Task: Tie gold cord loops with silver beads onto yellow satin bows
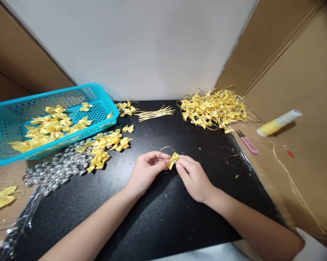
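Bow [175, 157] up front on head view: smooth yellow ribbon, satin sheen, pointed tails, held just above the counter [158, 214], near its middle. Thin gold cord [167, 147] arcs over it in a loop. Left hand [145, 169] pinches one side of the bow, thumb to fingers; right hand [193, 177] has its fingers curled in, pinching the other side. Fingers hide part of the knot.

Counter is matte black, fine-grained, with small scraps at right. Left: turquoise plastic basket [38, 103], perforated walls, loose bows inside. In front of its right end, more bows [99, 159] on and beside a spread of shiny, rounded silver beads [52, 170]. Back: straight gold cord lengths [156, 114], small bow cluster [127, 108] to their left. Back right: dense heap [212, 108] of bows with cord loops and beads, tangled.

Off the right edge: pink-handled snips [247, 143], yellow-and-white tube [279, 123], loose pale strands [294, 185]. White panel [141, 43] blocks the back, cardboard [302, 65] both sides.
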The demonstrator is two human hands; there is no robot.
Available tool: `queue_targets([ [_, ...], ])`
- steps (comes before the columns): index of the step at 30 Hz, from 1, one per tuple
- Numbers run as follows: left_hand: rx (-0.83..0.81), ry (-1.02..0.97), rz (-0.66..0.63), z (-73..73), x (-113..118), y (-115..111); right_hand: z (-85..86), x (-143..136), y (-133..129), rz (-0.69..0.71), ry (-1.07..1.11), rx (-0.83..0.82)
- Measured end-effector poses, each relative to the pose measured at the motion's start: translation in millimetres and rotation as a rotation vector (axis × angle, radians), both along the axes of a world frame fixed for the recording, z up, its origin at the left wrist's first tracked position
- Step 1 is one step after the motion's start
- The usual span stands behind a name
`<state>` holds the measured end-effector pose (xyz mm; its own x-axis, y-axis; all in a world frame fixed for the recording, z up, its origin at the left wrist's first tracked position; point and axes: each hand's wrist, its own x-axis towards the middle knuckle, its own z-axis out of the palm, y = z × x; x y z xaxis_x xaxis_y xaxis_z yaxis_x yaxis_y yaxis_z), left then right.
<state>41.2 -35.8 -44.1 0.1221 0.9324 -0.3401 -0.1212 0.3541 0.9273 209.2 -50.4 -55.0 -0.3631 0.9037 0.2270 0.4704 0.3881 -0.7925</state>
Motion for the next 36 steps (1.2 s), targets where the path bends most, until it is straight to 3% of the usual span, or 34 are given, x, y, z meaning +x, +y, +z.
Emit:
queue_targets([
  [7,0.021,-0.012,0.017,-0.7,0.7,-0.5,0.3,-2.8,-4.0,-0.086,0.112,-0.161],
  [20,0.014,-0.086,0.023,-1.5,-0.3,0.8,-6.8,-3.8,-3.9,-0.104,0.231,-0.259],
  [26,0.189,0.1,-0.01,-2.2,-0.8,-2.0,-5.5,-4.8,-3.2,-0.12,0.283,-0.254],
  [32,0.651,0.493,-0.018,-5.3,-4.5,-4.8,-5.9,-5.1,-4.0,-0.124,0.284,-0.245],
  [36,0.864,0.629,-0.019,-4.2,-5.5,-4.1,-8.2,-4.6,-4.2,-0.114,0.292,-0.252],
])
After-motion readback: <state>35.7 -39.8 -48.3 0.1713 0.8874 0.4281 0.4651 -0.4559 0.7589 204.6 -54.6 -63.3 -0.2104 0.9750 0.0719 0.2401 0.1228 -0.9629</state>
